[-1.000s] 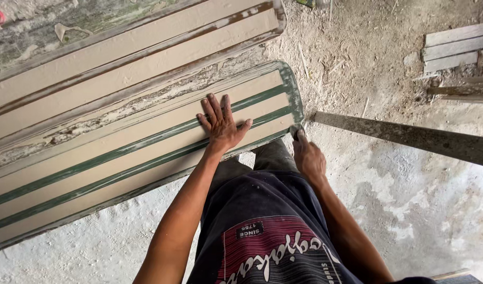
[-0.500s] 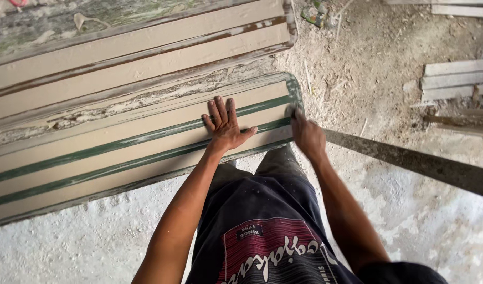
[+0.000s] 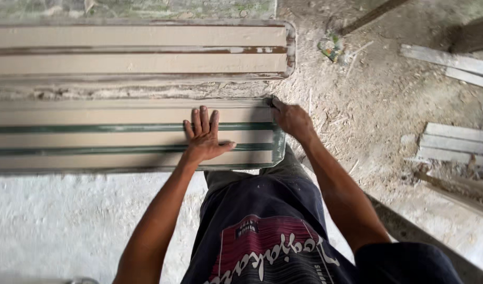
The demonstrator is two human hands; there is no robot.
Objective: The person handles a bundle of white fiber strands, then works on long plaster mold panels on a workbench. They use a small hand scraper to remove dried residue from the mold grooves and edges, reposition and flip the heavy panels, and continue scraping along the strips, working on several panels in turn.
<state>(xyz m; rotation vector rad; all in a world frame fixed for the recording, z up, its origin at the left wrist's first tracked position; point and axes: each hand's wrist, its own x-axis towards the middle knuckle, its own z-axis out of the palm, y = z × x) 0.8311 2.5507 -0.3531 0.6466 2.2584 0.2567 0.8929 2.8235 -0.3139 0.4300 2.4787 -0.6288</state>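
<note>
The lower left and the right side of the frame are taken up by a pale, dusty concrete floor (image 3: 68, 221), strewn with wood shavings toward the upper right. Across the upper left and centre, two long moulded panels are laid side by side, running left to right. The nearer one, a beige panel with two green stripes (image 3: 120, 139), is seen in the middle left of the frame, its rounded end lying just left of centre-right. Behind it, higher in the frame, a second beige panel with a worn brown groove (image 3: 147, 50) is laid parallel, and a rough, chalky strip is seen between the two.

At the right edge, grey wooden planks (image 3: 451, 144) are stacked on the floor, well apart from the panels, with more loose boards (image 3: 446, 60) above them. A small scrap of crumpled litter (image 3: 331, 47) is seen near the top centre.

The lower centre is filled by the person's dark shirt with a red print.

The left hand (image 3: 203, 138) is pressed flat on the striped panel, palm down, fingers spread apart and nothing clasped. The right hand (image 3: 291, 120) is laid over the panel's right end, fingers curled on its upper corner; how firmly that edge is gripped cannot be told.
</note>
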